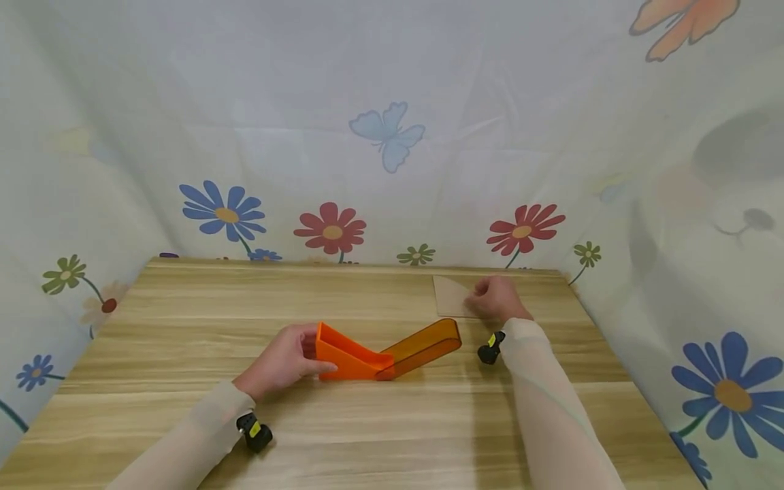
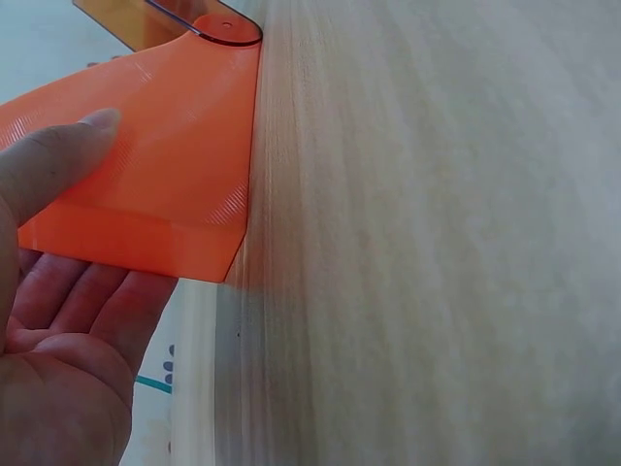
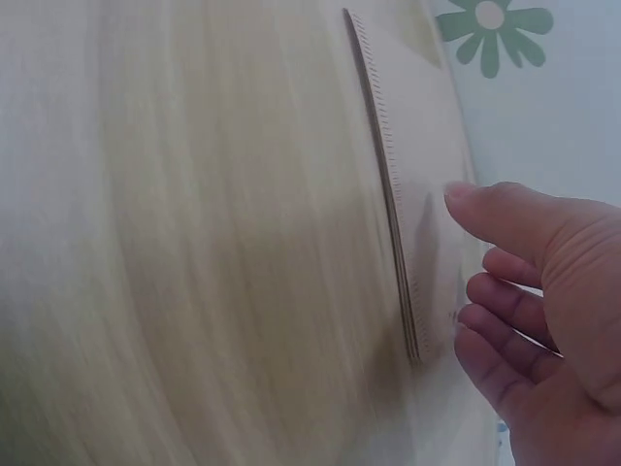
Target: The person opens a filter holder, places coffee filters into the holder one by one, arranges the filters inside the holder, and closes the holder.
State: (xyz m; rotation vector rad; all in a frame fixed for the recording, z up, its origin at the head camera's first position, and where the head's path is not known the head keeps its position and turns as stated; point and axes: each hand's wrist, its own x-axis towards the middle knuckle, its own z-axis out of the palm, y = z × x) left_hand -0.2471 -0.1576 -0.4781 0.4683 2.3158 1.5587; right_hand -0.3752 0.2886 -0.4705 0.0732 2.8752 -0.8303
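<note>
In the head view my left hand (image 1: 288, 357) holds the left end of an orange plastic case (image 1: 349, 357) that stands on the table. The thumb lies along its near side and the fingers are behind it. A see-through amber cover (image 1: 422, 347) is swung out to the right from the case's end. Farther back, my right hand (image 1: 499, 299) is over the right end of a flat beige piece (image 1: 450, 299). Tick marks run along one edge of this piece (image 3: 408, 165) in the right wrist view. There the thumb and loosely bent fingers are apart, with no clear grip.
The wood-grain table (image 1: 380, 435) reaches back to a hanging cloth (image 1: 275, 136) printed with flowers and a butterfly. More of this cloth hangs at both sides. A small black camera is strapped on each wrist.
</note>
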